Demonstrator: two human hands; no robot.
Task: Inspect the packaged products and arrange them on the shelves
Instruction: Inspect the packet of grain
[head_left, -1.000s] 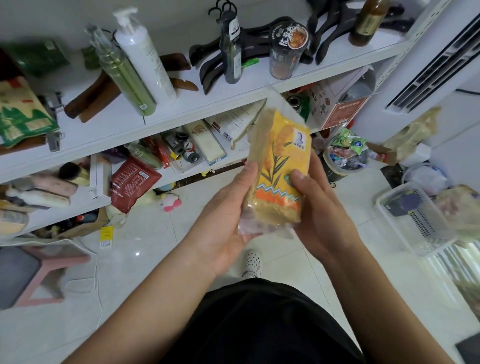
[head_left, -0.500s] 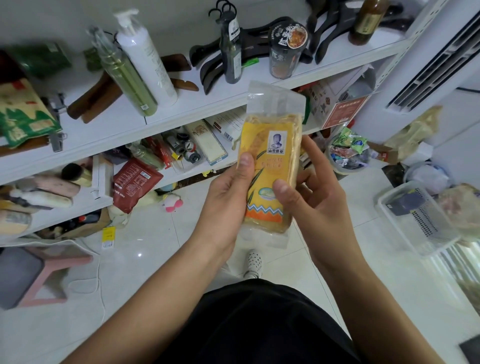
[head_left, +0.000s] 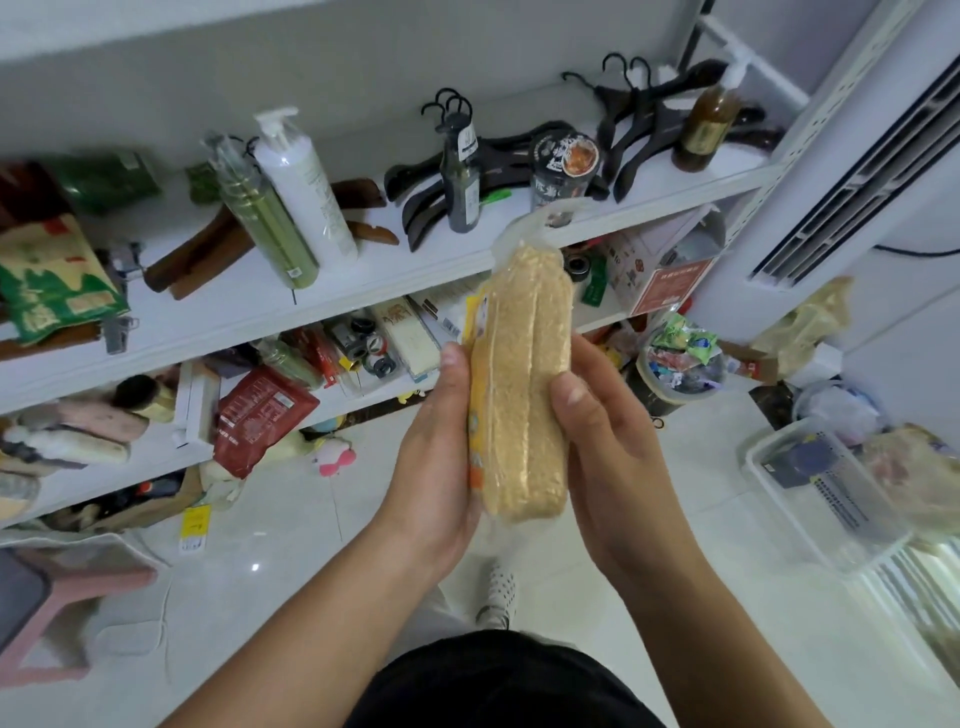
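Observation:
I hold a vacuum-sealed pack of yellow grain (head_left: 524, 384) upright in front of me, its clear side with the bare grain facing me and the yellow printed face turned left. My left hand (head_left: 441, 457) grips its left edge, thumb on top. My right hand (head_left: 602, 447) clasps its right side. Behind it run the white shelves (head_left: 363, 280): the upper one carries a white pump bottle (head_left: 306, 187), a green bottle (head_left: 265, 218), a dark bottle (head_left: 462, 182), a black jar (head_left: 563, 166) and black hangers (head_left: 644, 114).
The lower shelf holds a red pouch (head_left: 254, 415), tape rolls and boxes. A bin of wrappers (head_left: 680, 364) stands on the white floor at right, with a clear plastic box (head_left: 826, 488) near it. A pink stool (head_left: 57, 603) is at lower left. A white air conditioner (head_left: 857, 156) stands right.
The pack has been turned about its long axis: its printed yellow front faced me before, now the clear grain side does. Both hands stayed on it.

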